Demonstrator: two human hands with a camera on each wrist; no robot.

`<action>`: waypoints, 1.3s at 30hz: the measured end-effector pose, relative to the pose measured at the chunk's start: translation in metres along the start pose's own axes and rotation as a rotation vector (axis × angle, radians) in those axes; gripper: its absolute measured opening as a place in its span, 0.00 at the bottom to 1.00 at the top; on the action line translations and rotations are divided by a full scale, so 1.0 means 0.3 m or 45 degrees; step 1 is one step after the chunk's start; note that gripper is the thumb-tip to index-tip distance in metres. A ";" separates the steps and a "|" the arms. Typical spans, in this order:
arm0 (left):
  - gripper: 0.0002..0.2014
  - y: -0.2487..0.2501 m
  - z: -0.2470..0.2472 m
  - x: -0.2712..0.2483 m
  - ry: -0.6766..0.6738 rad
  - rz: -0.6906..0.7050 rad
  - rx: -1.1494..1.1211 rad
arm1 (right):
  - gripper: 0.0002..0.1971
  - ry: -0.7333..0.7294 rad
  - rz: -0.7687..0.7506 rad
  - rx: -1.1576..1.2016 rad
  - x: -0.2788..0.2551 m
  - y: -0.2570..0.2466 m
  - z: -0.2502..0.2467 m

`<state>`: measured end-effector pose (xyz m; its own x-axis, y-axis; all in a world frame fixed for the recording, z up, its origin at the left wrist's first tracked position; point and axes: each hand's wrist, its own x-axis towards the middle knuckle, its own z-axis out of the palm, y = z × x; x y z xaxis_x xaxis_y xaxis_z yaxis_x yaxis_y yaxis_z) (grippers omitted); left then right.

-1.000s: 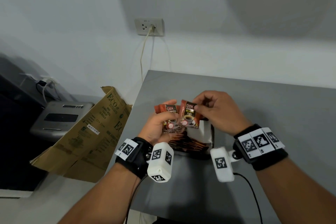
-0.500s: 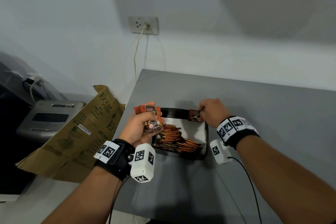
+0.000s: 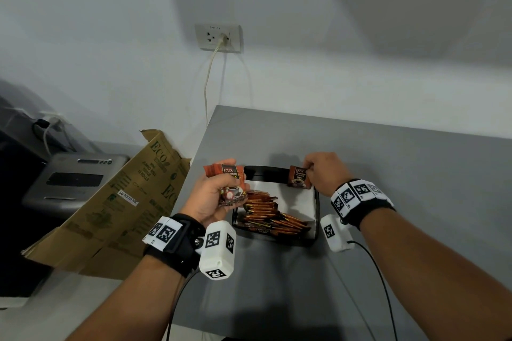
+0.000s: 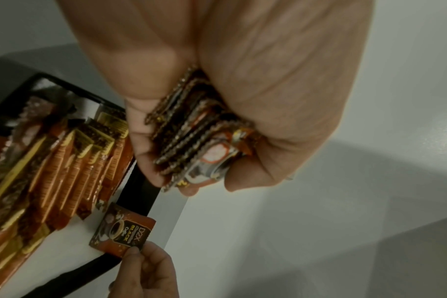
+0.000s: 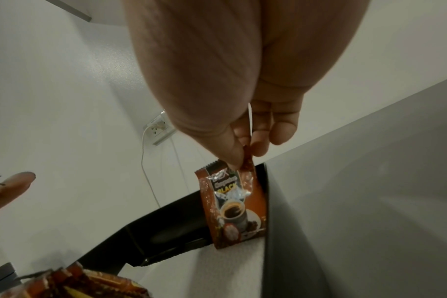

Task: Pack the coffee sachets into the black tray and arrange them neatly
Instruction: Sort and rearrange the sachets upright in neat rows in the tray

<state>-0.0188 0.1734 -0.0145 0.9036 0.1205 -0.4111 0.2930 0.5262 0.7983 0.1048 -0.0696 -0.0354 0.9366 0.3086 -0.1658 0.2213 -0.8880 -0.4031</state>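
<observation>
Single D2X black coffee sachet (image 3: pixel 298 180) upright at far right corner of black tray (image 3: pixel 316 219), lower edge on the tray's white liner (image 3: pixel 300 203), top corner pinched between thumb and fingertips of right hand (image 3: pixel 324 171). Row of overlapping coffee sachets (image 3: pixel 270 213) lying across the tray's near and left part. Bunch of sachets (image 3: pixel 228 185) clamped in curled left hand (image 3: pixel 213 192), just left of the tray's rim. Grey table (image 3: pixel 388 174) beneath; flattened cardboard box (image 3: pixel 116 202) leaning at its left edge; wall socket (image 3: pixel 219 37) with plugged cable above.
</observation>
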 end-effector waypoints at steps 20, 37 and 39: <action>0.30 -0.019 0.115 0.013 -0.300 0.012 0.127 | 0.11 -0.116 -0.428 0.634 -0.139 -0.298 -0.127; 0.33 -0.004 0.069 0.049 -0.157 -0.025 -0.005 | 0.06 -0.149 -0.327 0.585 -0.058 -0.268 -0.150; 0.34 -0.006 0.077 0.055 -0.168 -0.029 0.010 | 0.09 -0.214 -0.350 0.635 -0.058 -0.285 -0.130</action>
<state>0.0028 0.1549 -0.0126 0.9300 -0.0035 -0.3676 0.3155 0.5210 0.7931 0.0801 -0.0123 0.0372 0.7982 0.5905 -0.1196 0.2570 -0.5133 -0.8188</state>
